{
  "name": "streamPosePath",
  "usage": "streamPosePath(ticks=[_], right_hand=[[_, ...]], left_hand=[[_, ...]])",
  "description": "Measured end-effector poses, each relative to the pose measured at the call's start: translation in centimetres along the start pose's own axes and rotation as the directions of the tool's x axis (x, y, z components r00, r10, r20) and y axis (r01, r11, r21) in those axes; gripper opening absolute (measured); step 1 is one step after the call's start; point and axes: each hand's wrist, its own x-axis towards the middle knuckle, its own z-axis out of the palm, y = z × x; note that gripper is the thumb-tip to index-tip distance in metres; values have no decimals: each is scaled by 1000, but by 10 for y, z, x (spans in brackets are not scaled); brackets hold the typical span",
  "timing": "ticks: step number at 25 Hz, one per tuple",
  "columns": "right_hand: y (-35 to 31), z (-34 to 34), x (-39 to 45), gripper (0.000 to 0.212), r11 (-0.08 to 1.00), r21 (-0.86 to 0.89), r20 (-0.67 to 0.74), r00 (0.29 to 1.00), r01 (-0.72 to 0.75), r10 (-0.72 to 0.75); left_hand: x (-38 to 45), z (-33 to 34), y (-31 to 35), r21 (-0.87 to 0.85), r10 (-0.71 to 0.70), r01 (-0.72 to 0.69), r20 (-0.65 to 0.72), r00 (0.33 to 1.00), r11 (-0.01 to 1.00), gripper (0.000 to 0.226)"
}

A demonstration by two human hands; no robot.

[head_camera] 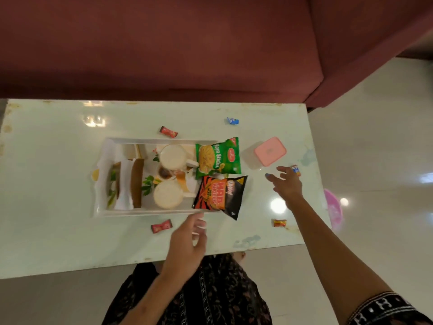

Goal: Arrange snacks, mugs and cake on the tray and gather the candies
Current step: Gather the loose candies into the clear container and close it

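The tray (103, 211) sits mid-bench (58, 231), holding cake (137, 182), two mugs (173, 157) and two snack bags (219, 156) at its 3 o'clock end. Candies (168, 132) lie scattered around it. Right hand (287, 182), grip spread, reaches a candy (296, 170) at 3 o'clock; left hand (187, 245), grip loosely spread, hovers at 6 o'clock.

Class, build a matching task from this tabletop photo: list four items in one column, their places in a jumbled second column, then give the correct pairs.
Items
1. blue candy
2. pink box
3. green snack bag
4. right hand

Places
A. at the tray's right end, beyond the black bag
B. alone near the table's far edge
C. reaching toward a candy at the table's right edge
D. on the table, right of the tray

Pairs: 1-B, 2-D, 3-A, 4-C
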Motion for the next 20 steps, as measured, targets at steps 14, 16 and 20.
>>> streamPosePath(ticks=[14, 16, 20], right_hand=[[2, 53, 106, 71, 827, -490, 71, 958, 275, -276], [3, 54, 107, 56, 818, -507, 30, 954, 273, -299], [16, 47, 94, 58, 816, -518, 25, 957, 259, -288]], left_hand=[[23, 213, 19, -219, -230, 236, 50, 972, 947, 31], [32, 217, 18, -270, -277, 264, -10, 961, 926, 28], [61, 217, 17, -631, -499, 387, 0, 867, 672, 15]])
